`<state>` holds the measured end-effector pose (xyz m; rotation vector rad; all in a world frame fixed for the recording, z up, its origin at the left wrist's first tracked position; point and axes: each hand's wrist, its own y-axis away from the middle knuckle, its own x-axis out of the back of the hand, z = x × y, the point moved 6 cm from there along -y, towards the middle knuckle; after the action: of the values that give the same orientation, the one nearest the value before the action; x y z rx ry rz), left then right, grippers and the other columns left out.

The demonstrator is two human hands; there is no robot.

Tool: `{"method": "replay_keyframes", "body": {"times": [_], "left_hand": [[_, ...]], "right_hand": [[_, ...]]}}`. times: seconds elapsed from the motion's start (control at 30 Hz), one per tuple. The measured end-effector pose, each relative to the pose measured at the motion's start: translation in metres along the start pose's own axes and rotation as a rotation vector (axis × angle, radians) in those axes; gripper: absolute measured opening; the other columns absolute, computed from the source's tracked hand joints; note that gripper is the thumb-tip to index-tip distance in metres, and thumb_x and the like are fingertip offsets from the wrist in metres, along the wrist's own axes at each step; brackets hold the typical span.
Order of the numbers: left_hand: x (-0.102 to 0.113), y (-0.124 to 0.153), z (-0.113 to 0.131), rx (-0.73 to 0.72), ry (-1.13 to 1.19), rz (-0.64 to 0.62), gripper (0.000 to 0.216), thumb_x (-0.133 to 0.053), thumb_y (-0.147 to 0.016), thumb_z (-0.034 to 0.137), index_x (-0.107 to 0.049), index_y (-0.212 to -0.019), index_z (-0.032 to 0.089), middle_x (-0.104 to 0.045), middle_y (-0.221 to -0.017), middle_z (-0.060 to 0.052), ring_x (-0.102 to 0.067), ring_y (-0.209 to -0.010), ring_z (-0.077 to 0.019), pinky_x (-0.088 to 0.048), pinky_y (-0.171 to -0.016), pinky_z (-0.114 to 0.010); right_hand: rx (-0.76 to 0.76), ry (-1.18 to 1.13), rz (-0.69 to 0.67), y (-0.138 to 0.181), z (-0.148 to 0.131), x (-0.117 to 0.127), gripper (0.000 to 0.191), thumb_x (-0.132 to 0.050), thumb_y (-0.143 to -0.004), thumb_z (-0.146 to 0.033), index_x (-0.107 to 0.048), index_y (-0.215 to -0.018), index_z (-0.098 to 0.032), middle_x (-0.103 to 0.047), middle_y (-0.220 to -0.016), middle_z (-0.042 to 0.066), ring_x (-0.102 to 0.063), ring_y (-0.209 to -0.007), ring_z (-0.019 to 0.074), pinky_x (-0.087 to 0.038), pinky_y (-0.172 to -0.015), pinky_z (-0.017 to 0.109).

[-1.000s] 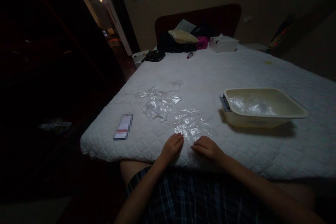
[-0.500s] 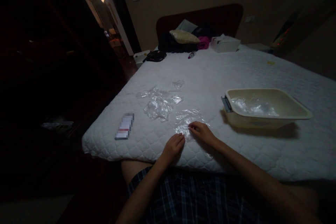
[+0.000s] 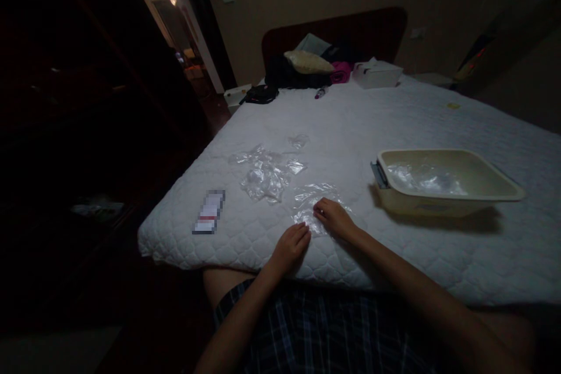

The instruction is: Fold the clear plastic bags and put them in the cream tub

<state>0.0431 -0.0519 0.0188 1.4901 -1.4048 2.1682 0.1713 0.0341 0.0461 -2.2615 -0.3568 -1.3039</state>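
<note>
The right hand [image 3: 335, 219] lies on a clear bag [image 3: 309, 194] near the bed's [image 3: 416, 123] front edge, fingertips pressing it, though I cannot tell whether they pinch the film. The left hand [image 3: 291, 245] rests loose and empty at the bag's 7 o'clock. Thin, slick film in dim light — it could slip, tear, or slide off the edge.

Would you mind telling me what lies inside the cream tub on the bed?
Crumpled clear plastic lies inside the cream tub, toward its handle end. The near wall hides the floor beneath.
</note>
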Motion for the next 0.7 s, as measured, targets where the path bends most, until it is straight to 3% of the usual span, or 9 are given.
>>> {"method": "replay_keyframes", "body": {"times": [0.43,0.7], "left_hand": [[-0.002,0.0,0.0,-0.008,-0.055,0.008,0.023,-0.049,-0.083,0.017,-0.057,-0.105,0.019,-0.058,-0.11,-0.01,-0.048,-0.11,-0.0225,-0.043,-0.089,-0.042],[0.003,-0.002,0.001,-0.005,-0.039,0.027,0.025,-0.047,-0.084,0.014,-0.056,-0.106,0.019,-0.058,-0.11,-0.011,-0.049,-0.111,-0.023,-0.044,-0.088,-0.045]], "right_hand": [[0.004,0.02,-0.058,-0.003,0.001,-0.006,0.014,-0.049,-0.082,-0.019,-0.063,-0.082,-0.017,-0.06,-0.08,0.005,-0.055,-0.077,0.0153,-0.039,-0.071,0.025],[-0.056,-0.177,0.033,-0.005,0.011,-0.005,0.018,-0.048,-0.081,-0.019,-0.065,-0.086,-0.016,-0.065,-0.083,0.006,-0.058,-0.079,0.0164,-0.043,-0.072,0.027]]}}
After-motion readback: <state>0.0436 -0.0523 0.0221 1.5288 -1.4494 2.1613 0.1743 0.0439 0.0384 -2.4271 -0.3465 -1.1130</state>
